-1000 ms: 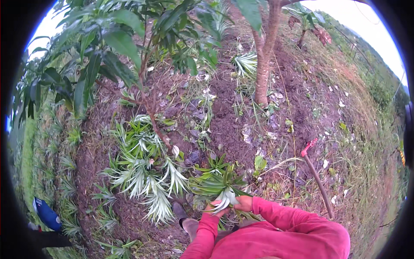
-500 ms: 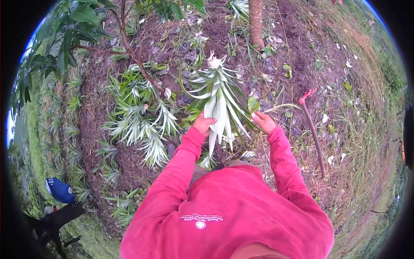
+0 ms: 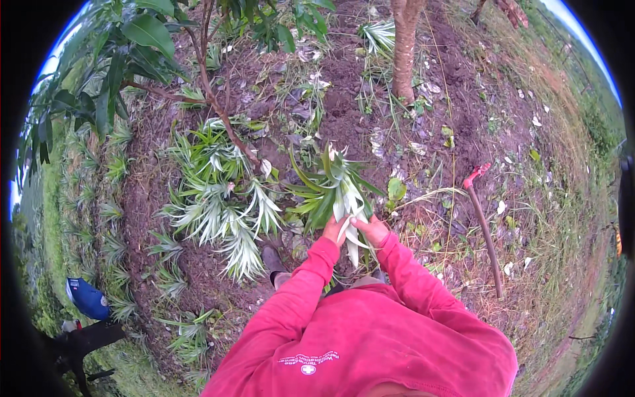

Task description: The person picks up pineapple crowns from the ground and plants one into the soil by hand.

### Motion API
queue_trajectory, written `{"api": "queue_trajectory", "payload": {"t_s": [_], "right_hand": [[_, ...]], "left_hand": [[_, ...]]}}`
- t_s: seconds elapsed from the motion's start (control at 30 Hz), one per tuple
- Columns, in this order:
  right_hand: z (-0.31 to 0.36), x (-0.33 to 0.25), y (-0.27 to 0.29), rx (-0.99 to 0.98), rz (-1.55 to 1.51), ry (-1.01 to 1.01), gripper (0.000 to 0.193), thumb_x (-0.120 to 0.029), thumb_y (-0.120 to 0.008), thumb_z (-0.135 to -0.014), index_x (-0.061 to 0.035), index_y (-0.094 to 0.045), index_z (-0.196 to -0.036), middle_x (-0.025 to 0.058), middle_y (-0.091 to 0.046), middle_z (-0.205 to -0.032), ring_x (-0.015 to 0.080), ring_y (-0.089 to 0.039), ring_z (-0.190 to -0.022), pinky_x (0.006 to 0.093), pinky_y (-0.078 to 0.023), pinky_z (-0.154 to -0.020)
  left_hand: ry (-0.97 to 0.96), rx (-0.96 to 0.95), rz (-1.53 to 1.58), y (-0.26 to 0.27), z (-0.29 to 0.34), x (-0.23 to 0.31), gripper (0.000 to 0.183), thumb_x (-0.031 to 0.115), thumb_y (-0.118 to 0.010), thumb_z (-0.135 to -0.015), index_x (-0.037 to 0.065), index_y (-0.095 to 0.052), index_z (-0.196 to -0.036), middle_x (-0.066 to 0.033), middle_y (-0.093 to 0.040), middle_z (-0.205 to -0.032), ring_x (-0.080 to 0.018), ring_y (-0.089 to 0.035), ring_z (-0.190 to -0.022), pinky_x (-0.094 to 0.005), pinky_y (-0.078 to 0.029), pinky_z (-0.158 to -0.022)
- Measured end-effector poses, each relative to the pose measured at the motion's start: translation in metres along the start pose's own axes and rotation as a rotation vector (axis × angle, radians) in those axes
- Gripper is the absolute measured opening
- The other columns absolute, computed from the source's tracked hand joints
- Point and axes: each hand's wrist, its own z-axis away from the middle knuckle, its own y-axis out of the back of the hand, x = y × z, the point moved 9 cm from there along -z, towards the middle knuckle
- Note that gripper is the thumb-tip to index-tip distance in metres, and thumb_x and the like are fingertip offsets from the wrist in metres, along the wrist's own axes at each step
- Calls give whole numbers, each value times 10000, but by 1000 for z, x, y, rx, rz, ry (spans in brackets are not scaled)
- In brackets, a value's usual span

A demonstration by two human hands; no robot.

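We note both arms in a soft red long-sleeved top (image 3: pixel 370 331) meeting in front of the chest. The left hand (image 3: pixel 334 230) and the right hand (image 3: pixel 372 230) are both closed round the pale base of a spiky green-and-whitish pineapple-type plant shoot (image 3: pixel 337 192), held upright just above the soil, leaf tips pointing away from the body.

In our judgement, the stiff, sword-shaped leaves look sharp-edged; bare palms sliding along them could be scratched, and a loose hold at the narrow base could let the shoot tip or drop.

A worn brownish shoe (image 3: pixel 272 259) stands on dark, crumbly, clodded earth (image 3: pixel 463 119). To the left lies a cluster of similar pale-green spiky plants (image 3: pixel 218 205). To the right, well apart, a long wooden-handled tool with a red head (image 3: pixel 484 228) lies on dry grass; it could trip a step sideways. Beyond rises a rough brown tree trunk (image 3: pixel 404 46).
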Motion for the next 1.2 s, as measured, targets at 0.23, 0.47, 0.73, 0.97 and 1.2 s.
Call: {"api": "queue_trajectory", "payload": {"t_s": [0.23,0.47,0.73,0.97,1.2], "right_hand": [[17,100,28,143,-529,-627,20,-43,-504,-878,-38,-485,-884,9,-479,-685,68,-401,-446,206,-326,-358],[-118,-64,-17,223,-257,-237,51,-56,-496,-861,-36,-470,-901,14,-462,-683,93,-384,-451,217,-290,-347],[-369,-314,-16,529,316,74,725,-479,-573,-847,-76,-273,-1369,241,-483,-1159,377,-594,-893,486,-514,-708],[-296,-39,8,274,918,202,447,-277,-581,-873,13,-485,-1200,146,-623,-975,208,-621,-687,338,-522,-605],[-50,220,49,-251,1216,-699,314,-283,-591,-825,3,-661,-934,176,-666,-828,269,-651,-801,372,-505,-770]], "left_hand": [[434,110,-314,31,65,11,690,600,-327,-918,59,-410,-1336,-116,-557,-1208,-201,-540,-1064,-350,-419,-893],[276,549,-213,217,207,70,475,392,-457,-949,121,-423,-1337,-96,-618,-1070,-164,-614,-775,-310,-503,-684],[317,1029,-97,349,392,56,342,312,-510,-914,98,-489,-1181,-88,-596,-885,-229,-595,-662,-380,-504,-552],[388,1147,307,334,421,-31,289,298,-496,-895,39,-492,-1021,-103,-565,-809,-259,-574,-584,-396,-483,-504],[-20,977,320,349,329,9,267,297,-478,-930,104,-513,-1112,-46,-591,-818,-194,-587,-672,-355,-505,-570]]}}
